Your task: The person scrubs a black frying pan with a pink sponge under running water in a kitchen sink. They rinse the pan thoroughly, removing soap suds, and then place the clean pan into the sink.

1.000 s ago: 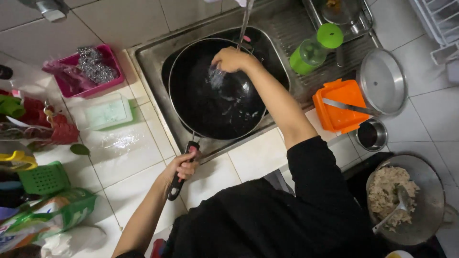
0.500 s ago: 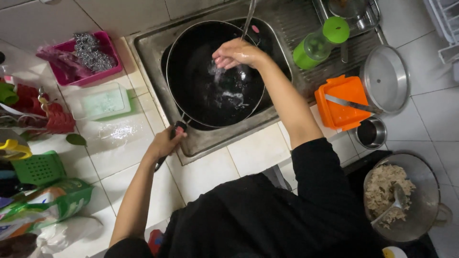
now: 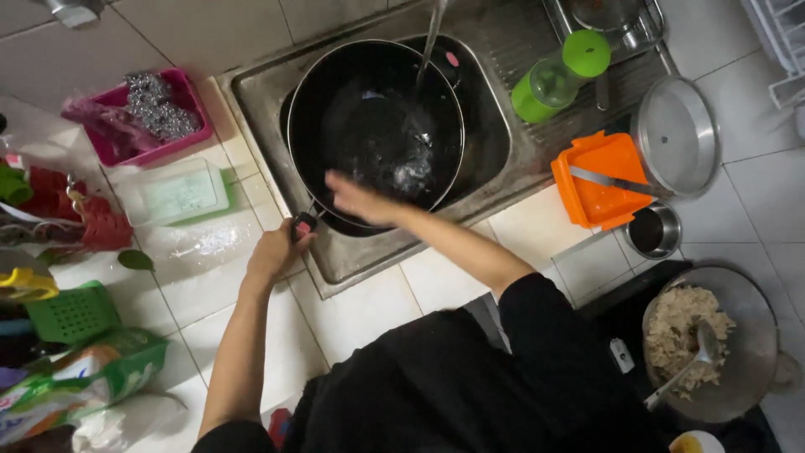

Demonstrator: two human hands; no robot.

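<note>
A black wok (image 3: 377, 126) was held in the steel sink (image 3: 503, 176), tilted slightly under the stream of water (image 3: 430, 50) so that the water fell on its inner wall and pooled near the middle. The left hand (image 3: 275, 250) was closed around the wok's handle (image 3: 303, 224) at the sink's near edge, over the tiled counter (image 3: 360, 310), and the pan appeared to be steadied that way against the falling water. The right hand (image 3: 362, 200) was kept over the wok's near rim with the fingers loosely spread; nothing could be seen held in it, though the hand was blurred, and whether it touched the rim could not be told.

A pink tray (image 3: 126, 113) of steel scouring pads was set just left of the sink, within reach for scrubbing, with a clear soap dish (image 3: 172, 191) beside it. A green bottle (image 3: 558, 75) lay on the draining board, an orange board (image 3: 597, 178) with a knife upon it near a steel lid (image 3: 675, 134), and a pan of rice (image 3: 708, 344) with a spoon was placed well apart at the lower right.

Compared with half a second earlier, the right hand had been drawn back from the wok's far side under the stream to its near rim. The left hand's hold on the handle was unchanged.
</note>
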